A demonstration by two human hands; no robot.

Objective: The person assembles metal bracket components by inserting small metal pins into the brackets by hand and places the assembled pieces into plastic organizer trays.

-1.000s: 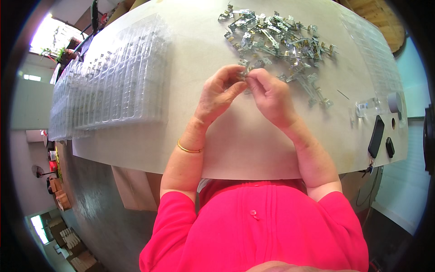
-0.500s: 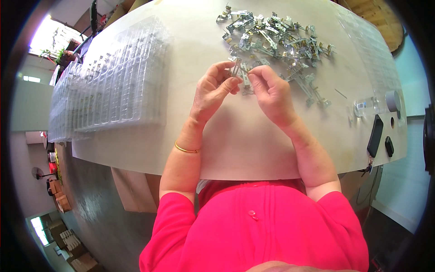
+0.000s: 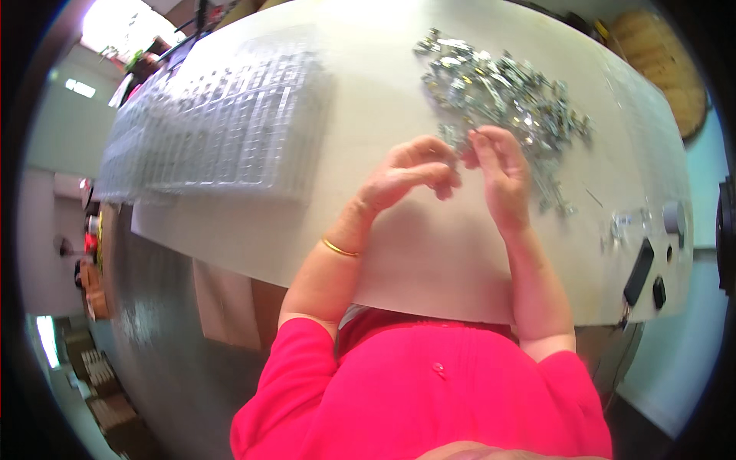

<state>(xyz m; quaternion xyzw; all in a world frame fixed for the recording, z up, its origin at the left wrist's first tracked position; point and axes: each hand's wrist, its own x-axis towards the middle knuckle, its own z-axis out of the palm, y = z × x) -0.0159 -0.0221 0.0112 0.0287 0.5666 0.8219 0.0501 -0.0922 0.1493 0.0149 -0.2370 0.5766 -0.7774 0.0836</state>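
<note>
My left hand [image 3: 414,170], a gold bangle [image 3: 339,247] on its wrist, is over the table with fingers curled toward the thumb. Motion blurs its fingertips, and what they hold cannot be made out. Close by on its right, my right hand [image 3: 502,172] is pinched, thumb against fingers; a small dark tip shows there, too blurred to name. Just beyond both hands lies a loose heap of small silver and brass-coloured metal parts [image 3: 498,84], some of them hidden behind my fingers.
Stacked clear plastic trays [image 3: 230,138] stand at the left of the table [image 3: 414,280]. More clear plastic [image 3: 636,115] lies along the right edge. Nearer on the right are a clear jar [image 3: 632,222] with a grey lid, a black phone-like slab [image 3: 639,272] and a small black object [image 3: 659,292].
The view has swung, so table and heap sit lower and further right. My left hand has turned more palm-down, and the slim metal part seen in it before is no longer distinct.
</note>
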